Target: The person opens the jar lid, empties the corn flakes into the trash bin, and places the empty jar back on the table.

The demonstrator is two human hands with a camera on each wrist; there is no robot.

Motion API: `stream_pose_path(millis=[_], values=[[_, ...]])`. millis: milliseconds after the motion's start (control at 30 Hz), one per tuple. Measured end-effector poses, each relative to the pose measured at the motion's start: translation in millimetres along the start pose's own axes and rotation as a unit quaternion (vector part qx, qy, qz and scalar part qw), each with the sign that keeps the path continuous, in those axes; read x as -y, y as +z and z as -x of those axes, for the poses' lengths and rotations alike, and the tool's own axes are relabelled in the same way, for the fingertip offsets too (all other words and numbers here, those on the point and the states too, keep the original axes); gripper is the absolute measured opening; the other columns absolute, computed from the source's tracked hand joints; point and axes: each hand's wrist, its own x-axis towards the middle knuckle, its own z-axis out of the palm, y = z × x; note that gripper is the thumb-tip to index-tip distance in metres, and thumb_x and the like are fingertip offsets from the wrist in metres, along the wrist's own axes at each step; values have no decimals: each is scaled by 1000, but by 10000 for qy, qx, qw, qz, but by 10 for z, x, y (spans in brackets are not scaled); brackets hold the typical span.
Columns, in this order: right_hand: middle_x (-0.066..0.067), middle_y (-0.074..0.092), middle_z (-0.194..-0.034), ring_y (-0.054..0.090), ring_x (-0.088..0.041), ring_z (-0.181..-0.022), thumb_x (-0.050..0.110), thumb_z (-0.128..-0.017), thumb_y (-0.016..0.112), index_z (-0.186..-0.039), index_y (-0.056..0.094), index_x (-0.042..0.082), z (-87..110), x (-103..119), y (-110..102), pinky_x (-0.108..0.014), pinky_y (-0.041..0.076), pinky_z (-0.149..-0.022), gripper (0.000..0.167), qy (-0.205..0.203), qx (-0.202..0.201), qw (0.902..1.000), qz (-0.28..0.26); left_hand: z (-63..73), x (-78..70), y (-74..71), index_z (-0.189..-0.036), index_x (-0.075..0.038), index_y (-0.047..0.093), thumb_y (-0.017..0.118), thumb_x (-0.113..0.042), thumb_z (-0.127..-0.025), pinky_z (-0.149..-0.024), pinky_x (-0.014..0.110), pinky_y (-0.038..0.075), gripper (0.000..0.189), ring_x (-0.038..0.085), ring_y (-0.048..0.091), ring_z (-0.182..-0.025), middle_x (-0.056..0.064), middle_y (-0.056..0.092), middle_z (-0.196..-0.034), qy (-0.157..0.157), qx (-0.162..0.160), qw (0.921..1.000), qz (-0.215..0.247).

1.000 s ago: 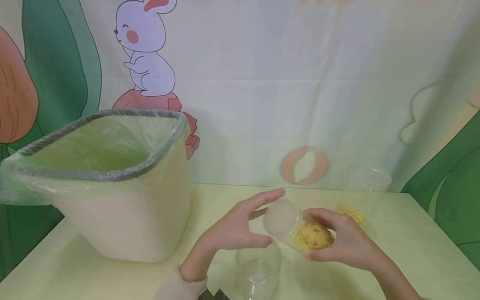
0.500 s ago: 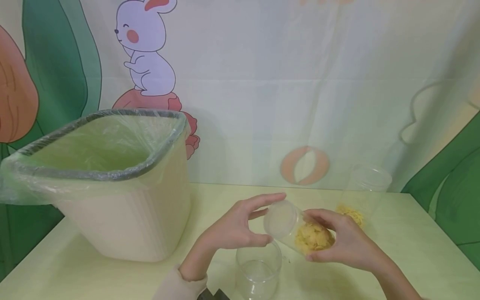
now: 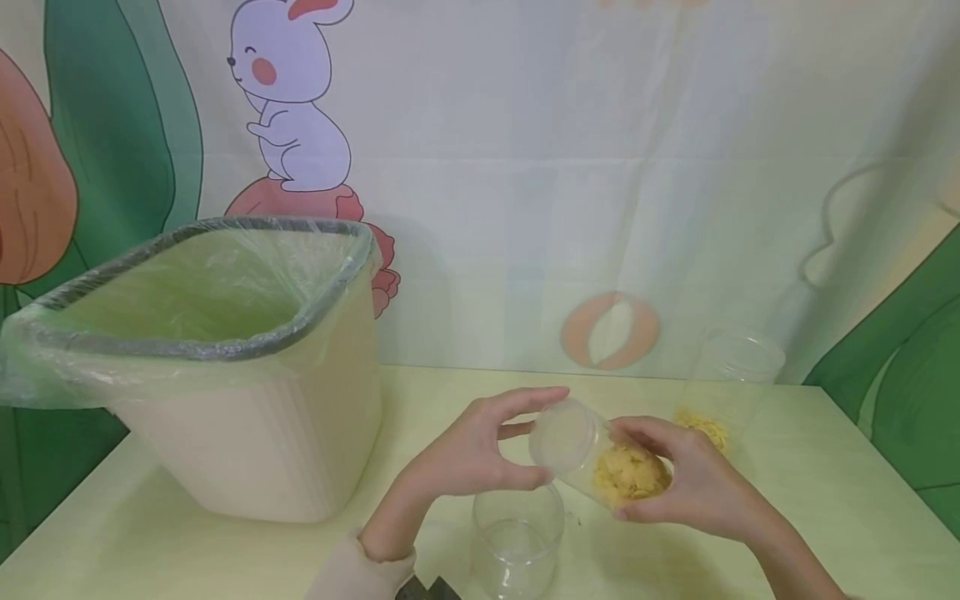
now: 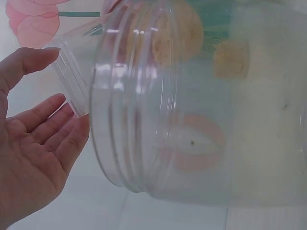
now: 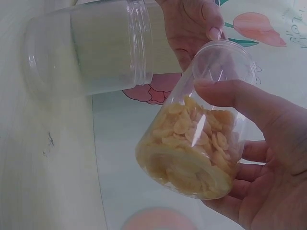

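Note:
Above the table, my right hand (image 3: pixel 697 479) grips a small clear plastic jar (image 3: pixel 600 458) that lies tilted, its lidded end up and to the left. Yellow flakes (image 5: pixel 192 136), like cornflakes, have gathered toward the jar's bottom. My left hand (image 3: pixel 476 454) holds the translucent lid (image 3: pixel 564 435) at the jar's end, thumb on one side and fingers on the other. Below the hands stands a wider clear jar (image 3: pixel 517 546) with no lid and nothing visible inside; it fills much of the left wrist view.
A large light-coloured trash bin (image 3: pixel 255 433) with a plastic liner stands on the left of the pale table (image 3: pixel 420 400). At the back right is another clear jar (image 3: pixel 738 367) with some yellow flakes low in it. A printed cloth (image 3: pixel 480 183) hangs behind.

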Motion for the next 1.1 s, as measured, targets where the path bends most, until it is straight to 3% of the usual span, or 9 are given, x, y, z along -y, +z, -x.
stream_pose_path(millis=[200,400,833,1100], values=[[-10,61,-112,58,-17,-99,27,-58,86,-117,57,0,-2,-13,-20,-24,46,-86,71,66,39,10000,-8,-8,11,13,-132,-5,46,70,4,-72,-95,26,42,65,14,43,-122,4,49,-132,-127,-128,9998,-15],[-11,61,-112,58,-20,-99,27,-58,86,-117,56,-1,-8,-15,-34,-28,47,-86,71,135,57,9999,-13,-15,5,24,-131,-4,47,71,1,-72,-93,26,44,65,15,45,-120,3,51,-130,-264,-224,9994,-16],[-10,61,-112,58,-19,-98,27,-58,86,-117,57,-1,-10,-16,-57,-23,47,-85,72,172,57,9998,24,-35,-10,53,-129,-4,50,76,-10,-72,-88,28,48,62,23,50,-114,7,54,-126,-513,-455,9975,-183],[-11,61,-112,58,-18,-98,26,-58,86,-117,57,-1,-5,-14,-78,-23,47,-84,71,142,96,9998,32,-39,-46,80,-127,-9,52,78,-15,-70,-85,23,48,62,16,54,-109,0,54,-126,-855,-636,9937,-344]])
